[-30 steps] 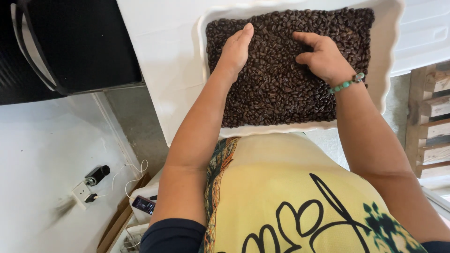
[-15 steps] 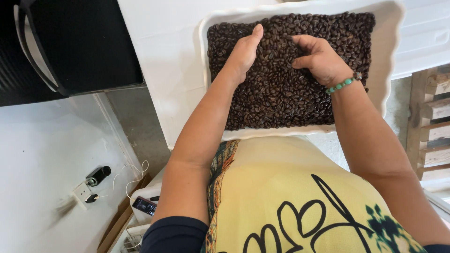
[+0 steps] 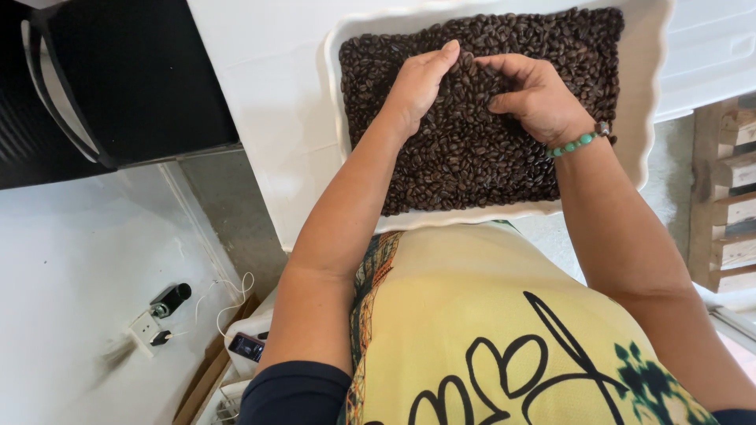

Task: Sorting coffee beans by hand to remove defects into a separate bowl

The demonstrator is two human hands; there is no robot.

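Both hands (image 3: pixel 472 90) cupped in coffee beans (image 3: pixel 465 157), white tray (image 3: pixel 647 102)

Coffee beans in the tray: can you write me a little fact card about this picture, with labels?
Tray: white tray with wavy rim, on a white table
Contents: dark roasted coffee beans, filling the tray
Left hand: on the beans, fingers stretched toward the far side
Right hand: on the beans, fingers bent, fingertips near the left hand's
Wrist: green bead bracelet on the right wrist
Floor, lower left: wall socket with plug
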